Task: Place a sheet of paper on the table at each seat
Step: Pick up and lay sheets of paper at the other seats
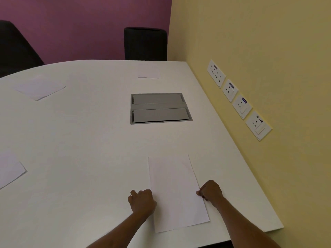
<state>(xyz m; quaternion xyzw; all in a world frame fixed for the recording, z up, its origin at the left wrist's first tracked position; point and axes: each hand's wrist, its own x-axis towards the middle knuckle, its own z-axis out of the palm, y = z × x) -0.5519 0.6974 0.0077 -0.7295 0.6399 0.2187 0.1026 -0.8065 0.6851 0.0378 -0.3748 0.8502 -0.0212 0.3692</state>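
Observation:
A white sheet of paper [176, 192] lies flat on the white table [89, 140] near its front edge. My left hand [142, 202] grips the sheet's left edge with curled fingers. My right hand [210, 192] pinches its right edge. Three other sheets lie on the table: one at the far side [149, 72] in front of a black chair [145, 43], one at the far left [40, 88], one at the near left edge [9, 170], partly cut off by the frame.
A grey cable box with two lids [159, 108] is set into the table's middle. A second black chair [16, 49] stands at the far left. The yellow wall [259, 51] with several socket plates [240, 101] runs along the table's right edge.

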